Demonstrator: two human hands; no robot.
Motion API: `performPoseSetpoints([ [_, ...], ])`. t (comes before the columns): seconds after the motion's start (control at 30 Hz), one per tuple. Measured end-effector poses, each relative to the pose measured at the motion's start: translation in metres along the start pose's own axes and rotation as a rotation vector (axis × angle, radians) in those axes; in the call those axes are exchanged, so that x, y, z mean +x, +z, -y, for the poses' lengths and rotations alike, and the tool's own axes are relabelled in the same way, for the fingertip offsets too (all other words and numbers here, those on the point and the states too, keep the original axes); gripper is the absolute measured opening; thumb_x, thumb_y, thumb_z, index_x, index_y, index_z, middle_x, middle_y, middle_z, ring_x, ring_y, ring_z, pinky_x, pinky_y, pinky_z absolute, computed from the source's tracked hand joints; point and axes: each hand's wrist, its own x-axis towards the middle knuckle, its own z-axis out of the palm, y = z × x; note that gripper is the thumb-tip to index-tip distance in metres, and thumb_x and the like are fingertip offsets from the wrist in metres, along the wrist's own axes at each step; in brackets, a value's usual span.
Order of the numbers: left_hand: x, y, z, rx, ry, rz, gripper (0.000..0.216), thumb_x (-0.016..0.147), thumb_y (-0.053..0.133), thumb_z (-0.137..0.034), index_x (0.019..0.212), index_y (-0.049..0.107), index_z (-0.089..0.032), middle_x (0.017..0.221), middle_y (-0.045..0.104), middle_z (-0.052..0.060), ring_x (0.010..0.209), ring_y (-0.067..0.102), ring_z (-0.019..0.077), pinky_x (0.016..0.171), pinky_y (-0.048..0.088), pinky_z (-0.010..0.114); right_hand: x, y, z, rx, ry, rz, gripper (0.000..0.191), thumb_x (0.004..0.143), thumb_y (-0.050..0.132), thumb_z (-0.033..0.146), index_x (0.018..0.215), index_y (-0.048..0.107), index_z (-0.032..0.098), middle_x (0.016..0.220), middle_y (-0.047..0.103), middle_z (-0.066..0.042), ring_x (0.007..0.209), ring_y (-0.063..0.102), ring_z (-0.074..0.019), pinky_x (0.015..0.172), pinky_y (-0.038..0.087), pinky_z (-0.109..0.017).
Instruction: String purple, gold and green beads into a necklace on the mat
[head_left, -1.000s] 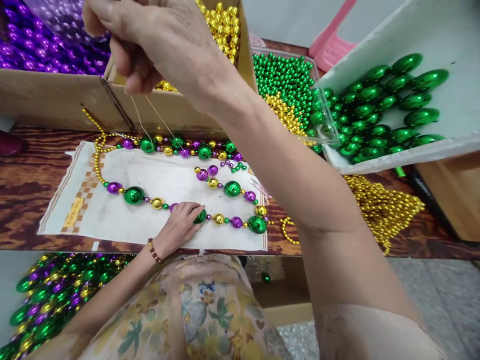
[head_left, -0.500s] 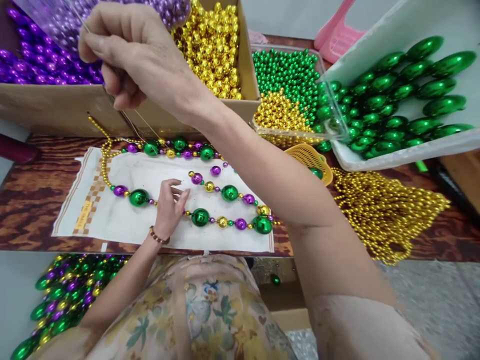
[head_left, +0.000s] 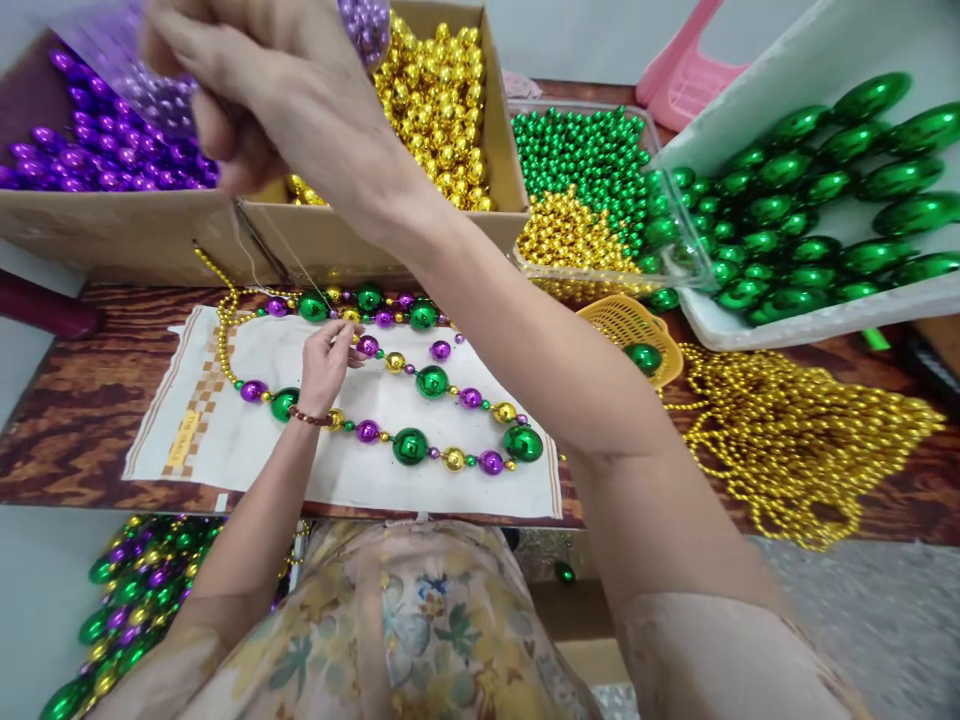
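My left hand [head_left: 326,362], with a brown bead bracelet at its wrist, pinches the end of a bead strand [head_left: 433,381] of green, purple and gold beads. The strand curves over a white cloth [head_left: 247,455] and joins a run of small gold beads at the left. My right hand [head_left: 251,90] is raised over the boxes, its fingers closed and blurred. A thin thread [head_left: 300,265] runs from beneath it toward the strand end; its upper end is hidden. A loose purple bead [head_left: 440,350] lies on the cloth near another beaded length [head_left: 369,297].
Cardboard boxes hold purple beads [head_left: 112,140] and gold beads [head_left: 439,110] at the back. A clear tray [head_left: 615,275] holds small green and gold beads. Right of it stand a white foam box [head_left: 720,335] of large green beads, a yellow basket [head_left: 622,330] and gold bead strings [head_left: 810,430].
My left hand has moved up and slightly left from the lower beads, closing on the strand's end. That end has shifted up and left. My right hand stays raised.
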Motion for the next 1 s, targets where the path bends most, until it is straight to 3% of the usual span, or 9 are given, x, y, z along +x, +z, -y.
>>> performPoseSetpoints([
  [0.1,0.000,-0.011,0.010,0.040,-0.072,0.014,0.036,0.081,0.064,-0.045,0.092,0.069,-0.012,0.073,0.068,0.004,0.057,0.066,0.0134,0.052,0.056,0.022,-0.048,-0.016,0.018,0.021,0.094,-0.183,0.021,0.100,0.043,0.007,0.083,0.054,0.013,0.052,0.051,0.012,0.045,0.054,-0.0037,0.043,0.048,-0.010],
  [0.17,0.000,-0.017,0.015,0.083,-0.107,0.020,0.034,0.080,0.063,-0.042,0.092,0.070,-0.011,0.066,0.066,0.003,0.056,0.066,0.0151,0.053,0.056,0.024,-0.088,-0.031,0.029,-0.031,0.181,-0.190,0.018,0.099,0.047,0.013,0.087,0.060,0.014,0.063,0.059,0.007,0.053,0.061,-0.0053,0.053,0.054,-0.014],
  [0.23,0.000,-0.022,0.019,0.159,-0.099,0.029,0.030,0.081,0.061,-0.037,0.090,0.071,-0.011,0.075,0.069,0.006,0.058,0.066,0.0155,0.053,0.056,0.025,-0.132,-0.044,0.036,-0.076,0.290,-0.232,0.016,0.095,0.049,0.011,0.097,0.064,0.017,0.072,0.065,0.005,0.062,0.067,-0.0068,0.063,0.057,-0.018],
  [0.37,0.005,-0.027,0.025,0.434,-0.001,0.080,0.025,0.084,0.054,-0.031,0.087,0.072,-0.013,0.102,0.068,0.012,0.065,0.067,0.0150,0.054,0.055,0.026,-0.216,-0.054,0.026,-0.069,0.491,-0.375,0.012,0.091,0.061,0.025,0.096,0.070,0.020,0.070,0.068,0.002,0.061,0.068,-0.0112,0.063,0.058,-0.024],
  [0.6,0.010,-0.041,0.021,0.779,0.125,0.164,0.022,0.082,0.056,-0.029,0.090,0.073,-0.017,0.097,0.069,0.010,0.091,0.065,0.0237,0.089,0.053,0.037,-0.297,-0.023,-0.019,0.114,0.719,-0.564,0.028,0.085,0.067,0.045,0.099,0.071,0.020,0.070,0.069,-0.001,0.061,0.068,-0.0152,0.060,0.059,-0.028],
  [0.73,0.002,-0.050,-0.014,0.954,0.261,0.270,0.039,0.079,0.061,-0.039,0.113,0.068,-0.020,0.116,0.064,0.011,0.079,0.066,0.0213,0.078,0.056,0.036,-0.311,-0.001,-0.029,0.156,0.792,-0.518,0.026,0.091,0.057,0.036,0.107,0.067,0.019,0.072,0.069,0.000,0.063,0.068,-0.0135,0.059,0.056,-0.024],
  [0.8,0.003,-0.029,-0.041,0.978,0.391,0.203,0.037,0.086,0.057,-0.041,0.118,0.065,-0.024,0.119,0.062,0.009,0.075,0.066,0.0205,0.072,0.056,0.037,-0.313,0.004,-0.034,0.089,0.829,-0.493,0.021,0.093,0.051,0.024,0.106,0.067,0.019,0.072,0.069,0.000,0.063,0.068,-0.0126,0.055,0.051,-0.020],
  [0.87,0.001,0.018,-0.070,0.830,0.565,0.233,0.032,0.091,0.053,-0.039,0.119,0.064,-0.028,0.117,0.063,0.007,0.084,0.067,0.0211,0.077,0.056,0.037,-0.313,0.004,-0.038,-0.040,0.838,-0.453,0.021,0.091,0.049,0.016,0.102,0.067,0.019,0.071,0.070,0.001,0.065,0.069,-0.0132,0.056,0.051,-0.020],
  [1.0,-0.017,0.160,-0.107,0.639,0.807,0.713,0.024,0.095,0.050,-0.027,0.112,0.066,-0.022,0.107,0.067,0.008,0.098,0.065,0.0217,0.087,0.055,0.036,-0.311,0.002,-0.041,-0.216,0.828,-0.375,0.022,0.088,0.049,0.011,0.073,0.063,0.019,0.066,0.071,-0.001,0.065,0.070,-0.0173,0.067,0.053,-0.026],
])
